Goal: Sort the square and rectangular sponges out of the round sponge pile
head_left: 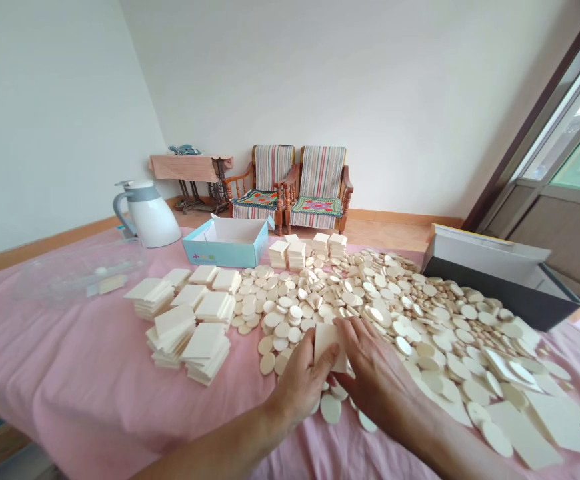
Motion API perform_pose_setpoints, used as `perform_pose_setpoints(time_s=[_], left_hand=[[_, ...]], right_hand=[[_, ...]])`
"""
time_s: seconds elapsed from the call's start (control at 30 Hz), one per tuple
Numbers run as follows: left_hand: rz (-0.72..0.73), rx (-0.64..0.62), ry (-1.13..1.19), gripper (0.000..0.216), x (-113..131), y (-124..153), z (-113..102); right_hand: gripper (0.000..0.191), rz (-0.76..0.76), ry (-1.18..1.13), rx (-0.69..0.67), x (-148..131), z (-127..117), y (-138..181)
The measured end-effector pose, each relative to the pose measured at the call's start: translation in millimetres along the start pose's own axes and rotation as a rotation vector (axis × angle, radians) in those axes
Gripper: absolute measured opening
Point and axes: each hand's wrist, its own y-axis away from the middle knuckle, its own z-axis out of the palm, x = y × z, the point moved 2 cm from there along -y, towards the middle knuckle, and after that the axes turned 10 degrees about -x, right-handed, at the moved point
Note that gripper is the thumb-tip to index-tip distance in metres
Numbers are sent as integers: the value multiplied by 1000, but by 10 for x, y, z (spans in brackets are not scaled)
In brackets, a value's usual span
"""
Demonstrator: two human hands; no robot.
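Note:
In front of me, my left hand [300, 373] grips a pale square wooden piece [326, 339], its thumb lying across the face. My right hand [373, 363] has its fingers curled at the right edge of the same piece. Whether more squares lie beneath it is hidden. Under and around both hands spreads a heap of round wooden discs [331, 408]. To the left stand several stacks of square wooden pieces [206, 343], some uneven. Farther back are smaller stacks of squares [297, 253]. Larger flat pieces [523, 433] lie among discs at the lower right.
A light blue open box [225, 252] and a white jug [155, 217] stand at the back left. Nearby is a clear plastic container [60, 273]. A dark open box [495, 290] rests at the right. Pink cloth [95, 393] covers the table. Two chairs [317, 190] are beyond.

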Motion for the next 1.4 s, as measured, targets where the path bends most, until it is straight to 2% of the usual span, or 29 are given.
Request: perform_pose_setpoints(time_s=[0.1,0.23,0.3,0.37,0.43,0.6,0.77,0.97,1.1,1.2,1.4], left_hand=[[-69,-42,81,46,-44,-5,-13],[-155,-198,130,50,-58,-26,-89],[-123,-232,26,62,-21,-36,-163],[-29,-210,-144,82,41,-48,-240],[85,-201,-313,93,116,-60,-289],[217,-327,-587,80,274,-101,-276],[216,-393,-721,63,344,-153,-245],[192,-367,-822,46,327,-238,-235],[193,-350,-850,34,296,-277,-214],[196,-367,-863,30,280,-292,-197],[208,-360,-894,34,277,-316,-203]], right_hand=[[45,1,-18,-25,-1,1,-6],[41,9,-40,-63,46,-36,-19],[37,34,-57,-98,85,-65,-26],[29,64,-85,-136,118,-97,-31],[27,74,-114,-167,130,-129,-31],[37,37,-208,-241,105,-116,1],[43,37,-324,-159,135,5,29],[52,82,-490,-43,146,49,29],[73,162,-582,-35,128,61,46],[80,203,-630,-25,127,103,72],[82,128,-676,41,83,154,101]])
